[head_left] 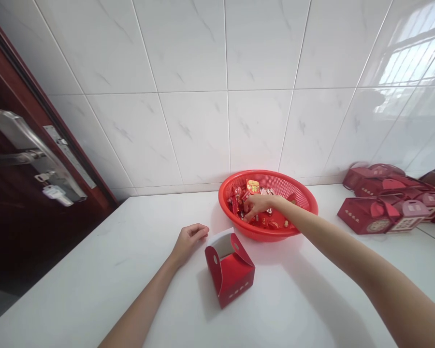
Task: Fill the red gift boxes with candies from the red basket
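sweets in basket | box before basket | other boxes right

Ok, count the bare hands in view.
2: the left hand is beside the open red box; the right hand is over the wrapped sweets in the red basket.

The person's left hand is bare and slender, with a short, narrow thumb, slim fingers and a softly rounded back that runs into a thin wrist. The bare left forearm is smooth in outline and broadens evenly from that wrist to the lower edge of the view, where it is cut off. The right hand is likewise bare and small, with thin fingers and a slender wrist. The bare right forearm is long and smooth-sided, swelling gradually into a fuller, rounded stretch at the lower right corner. The fingernails are too small to make out.
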